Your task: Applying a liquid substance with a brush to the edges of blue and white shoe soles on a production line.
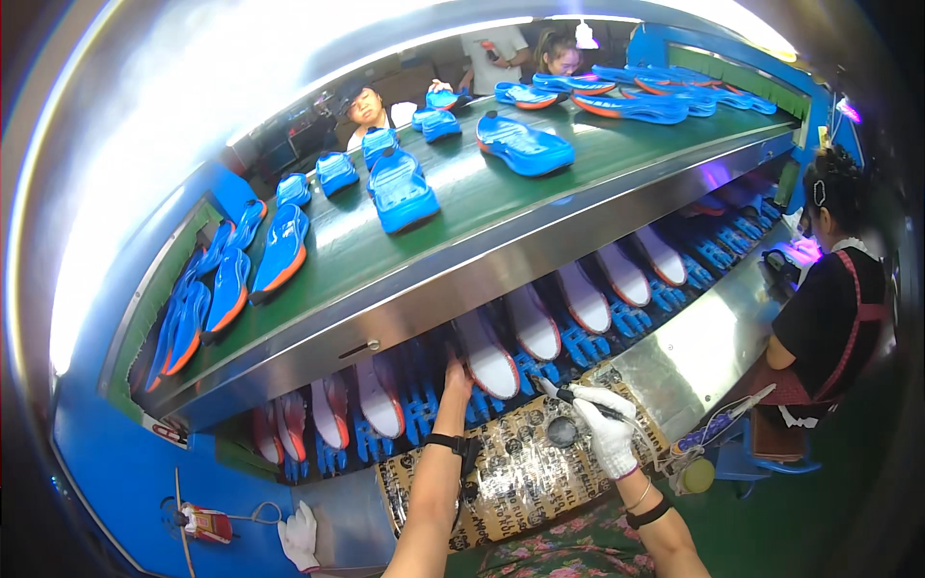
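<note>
My bare left hand (457,374) is against the left side of a shoe upper (494,375) whose white underside faces me. Its fingers curl onto the shoe, partly lost in the shade. This shoe stands slightly nearer to me than its neighbours on the lower rack. My right hand (609,430), in a white knit glove, is closed on a slim brush (562,392) with a dark handle. The brush's pale tip points left, toward the shoe's toe, with a small gap between them. Below the brush, a small round grey dish (562,432) rests on the tape-covered worktop (511,477).
Several more uppers (382,405) stand along the lower rack among blue clips. Above, blue-and-orange soles (400,193) lie on a green conveyor belt (462,222) with a metal edge. A white glove (300,536) lies lower left. A co-worker (833,308) sits at right; others are behind the belt.
</note>
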Demonstrator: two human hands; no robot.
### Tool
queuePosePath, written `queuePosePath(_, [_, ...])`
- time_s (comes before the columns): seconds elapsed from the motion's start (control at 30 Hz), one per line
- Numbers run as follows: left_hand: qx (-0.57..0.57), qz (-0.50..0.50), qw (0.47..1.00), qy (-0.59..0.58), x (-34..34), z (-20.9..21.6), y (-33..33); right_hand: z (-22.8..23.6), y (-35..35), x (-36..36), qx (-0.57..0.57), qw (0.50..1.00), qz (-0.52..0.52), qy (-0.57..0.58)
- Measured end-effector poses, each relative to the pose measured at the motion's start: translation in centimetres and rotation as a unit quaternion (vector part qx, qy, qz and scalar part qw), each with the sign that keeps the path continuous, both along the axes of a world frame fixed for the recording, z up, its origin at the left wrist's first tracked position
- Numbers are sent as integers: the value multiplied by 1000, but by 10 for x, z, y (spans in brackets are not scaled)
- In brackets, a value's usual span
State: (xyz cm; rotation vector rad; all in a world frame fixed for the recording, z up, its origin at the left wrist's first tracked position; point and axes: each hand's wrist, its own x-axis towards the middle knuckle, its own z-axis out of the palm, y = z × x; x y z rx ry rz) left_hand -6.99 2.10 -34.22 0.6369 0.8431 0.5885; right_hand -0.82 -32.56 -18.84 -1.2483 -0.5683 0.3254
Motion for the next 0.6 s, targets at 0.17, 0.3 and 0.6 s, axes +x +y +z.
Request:
queuePosePath(0.17, [122, 47, 981, 144, -15, 41, -31, -2, -17, 0, 2, 1000, -18, 21])
queuePosePath(0.3, [363, 24, 923, 128, -46, 100, -82, 5, -25, 0, 67, 993, -21, 94])
queuePosePath(0.6, [703, 48, 705, -84, -92, 318, -148, -4, -45, -2, 101, 985, -53, 132])
